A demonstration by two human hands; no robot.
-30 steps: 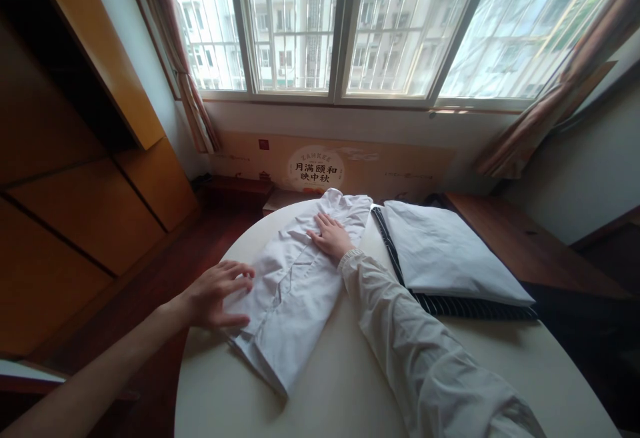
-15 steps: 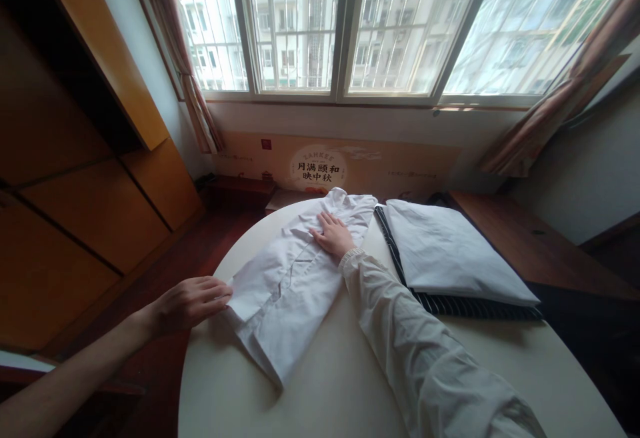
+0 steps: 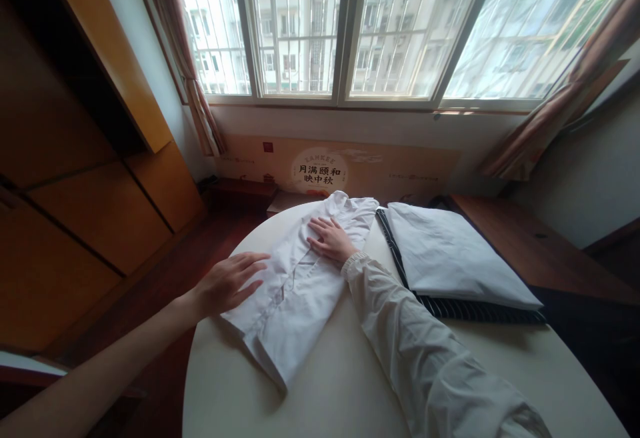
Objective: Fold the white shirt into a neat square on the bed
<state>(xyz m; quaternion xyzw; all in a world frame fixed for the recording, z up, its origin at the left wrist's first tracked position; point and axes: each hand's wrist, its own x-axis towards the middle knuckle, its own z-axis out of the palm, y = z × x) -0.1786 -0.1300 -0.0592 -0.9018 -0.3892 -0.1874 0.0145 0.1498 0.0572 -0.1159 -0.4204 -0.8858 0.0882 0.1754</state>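
A white shirt (image 3: pixel 305 318), partly folded into a long strip, lies slantwise on the round white table (image 3: pixel 350 378). Its bunched, collar-like end points toward the window. My right hand (image 3: pixel 331 238) rests flat on the upper part of the shirt, fingers spread. Over the shirt's left edge is my left hand (image 3: pixel 231 283), with its fingers stretched out and the thumb apart. Whether the left fingertips touch the cloth I cannot tell. Neither hand grips anything.
To the right on the table lies a folded white garment (image 3: pixel 455 255) on top of a dark striped garment (image 3: pixel 480 310). A brown wooden surface (image 3: pixel 545 245) stands behind them. Wooden cabinets (image 3: pixel 100 218) line the left side, and a barred window (image 3: pixel 345 31) is ahead.
My left hand has let go of the shirt's lower left edge and moved right and up over it, fingers opening. The right hand has stayed on the shirt.
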